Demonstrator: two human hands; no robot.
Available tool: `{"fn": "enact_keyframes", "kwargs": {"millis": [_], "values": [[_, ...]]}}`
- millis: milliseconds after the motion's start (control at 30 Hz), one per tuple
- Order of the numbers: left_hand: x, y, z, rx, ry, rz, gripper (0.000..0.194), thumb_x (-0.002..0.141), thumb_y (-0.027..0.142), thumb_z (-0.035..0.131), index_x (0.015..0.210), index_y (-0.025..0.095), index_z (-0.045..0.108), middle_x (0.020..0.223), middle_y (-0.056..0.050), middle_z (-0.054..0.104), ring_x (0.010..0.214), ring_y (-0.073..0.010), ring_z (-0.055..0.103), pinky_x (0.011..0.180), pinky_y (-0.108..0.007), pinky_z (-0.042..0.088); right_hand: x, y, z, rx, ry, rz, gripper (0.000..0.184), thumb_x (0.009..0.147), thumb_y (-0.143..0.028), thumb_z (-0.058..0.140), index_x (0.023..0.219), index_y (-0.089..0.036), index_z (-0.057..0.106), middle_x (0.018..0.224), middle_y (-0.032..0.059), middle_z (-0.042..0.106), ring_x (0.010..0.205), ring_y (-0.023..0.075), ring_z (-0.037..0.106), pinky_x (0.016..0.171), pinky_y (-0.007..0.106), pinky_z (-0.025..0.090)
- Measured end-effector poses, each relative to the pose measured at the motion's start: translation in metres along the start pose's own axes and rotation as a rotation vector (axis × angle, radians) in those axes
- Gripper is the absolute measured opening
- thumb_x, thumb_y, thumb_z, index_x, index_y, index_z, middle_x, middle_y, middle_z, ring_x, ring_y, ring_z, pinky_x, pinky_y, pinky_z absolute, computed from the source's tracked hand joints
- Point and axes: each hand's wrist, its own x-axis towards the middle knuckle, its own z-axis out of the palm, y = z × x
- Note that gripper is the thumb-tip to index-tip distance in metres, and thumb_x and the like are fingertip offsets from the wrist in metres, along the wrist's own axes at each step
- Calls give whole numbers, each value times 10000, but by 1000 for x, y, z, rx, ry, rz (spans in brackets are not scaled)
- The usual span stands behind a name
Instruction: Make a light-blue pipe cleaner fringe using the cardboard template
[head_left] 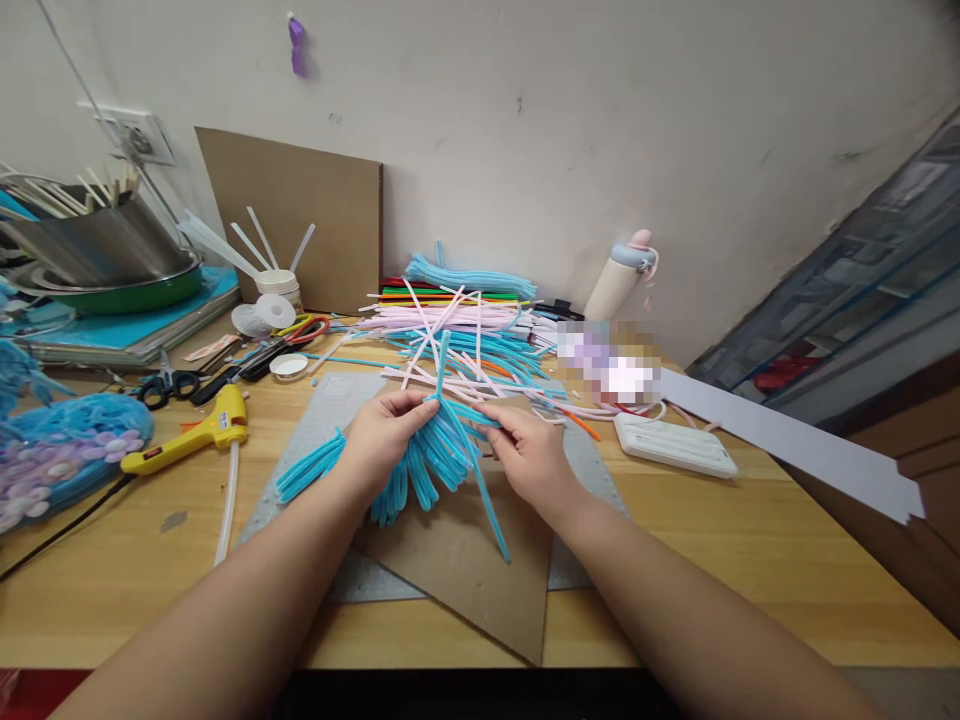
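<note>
Blue pipe cleaners (pixel 431 465), bent into a fan of loops, hang below my hands over a cardboard piece (pixel 480 570). My left hand (pixel 386 430) pinches them at the top, where one stem sticks up above the fingers. With thumb and fingers closed, my right hand (pixel 529 455) grips the end of a blue pipe cleaner strand at the fan's right side. Another loose strand (pixel 491 510) slants down between the hands. Behind my left hand lies a further blue bundle (pixel 311 465), partly covered by the wrist.
A grey cutting mat (pixel 345 580) lies under the cardboard. To the left are a yellow glue gun (pixel 199 435), scissors (pixel 171 383) and a blue fuzzy piece with flowers (pixel 67 450). Pink and blue pipe cleaners (pixel 450 325) pile up behind; a white power bank (pixel 675 445) sits right.
</note>
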Motion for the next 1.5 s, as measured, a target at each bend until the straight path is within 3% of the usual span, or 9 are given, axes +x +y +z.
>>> {"fn": "enact_keyframes", "kwargs": {"millis": [133,300,500,733,933,1200,1500], "values": [[1,-2,1,-1,-3,42,353,572,345,757,875,174,694,770,-19,694,618,-126,589,607,-235,457,0,-3,-2,-28,-47,-48,300,846,-227,465,1118,-234,593,1073,41,642,993,188,581,848,333,449],[1,-1,1,7,4,68,306,572,361,753,799,167,685,718,-11,675,609,-121,575,596,-224,452,0,-9,-1,-48,-103,-72,266,889,-268,403,1073,-217,590,977,35,652,890,160,587,764,268,426],[1,-1,1,76,65,48,336,543,393,759,772,154,696,702,-29,676,601,-136,570,585,-237,452,-3,-17,-3,-323,-200,39,270,910,-289,321,743,-205,516,699,0,578,661,139,521,577,245,313],[3,-4,-1,84,75,43,317,553,393,752,735,142,687,644,-9,650,554,-106,539,559,-216,423,-4,-17,-4,-465,-321,36,258,919,-323,276,750,-209,434,672,-14,552,630,134,495,541,250,215],[3,-6,-1,71,129,72,319,549,387,751,713,125,672,618,-11,628,535,-102,512,539,-216,402,-4,-17,-1,-345,-384,116,261,911,-341,286,731,-202,416,709,-16,552,660,129,490,550,236,224],[3,-5,-1,58,122,91,298,564,380,745,709,133,661,608,6,619,542,-97,508,538,-205,391,-2,-14,11,71,-378,305,265,877,-327,343,698,-179,471,681,-19,501,684,124,473,593,224,313],[4,-7,-1,80,163,132,279,584,372,731,709,133,661,628,-1,624,556,-98,518,537,-198,396,-3,-12,12,100,-372,318,254,864,-304,358,693,-178,496,653,-21,508,647,124,463,581,233,310]]}}
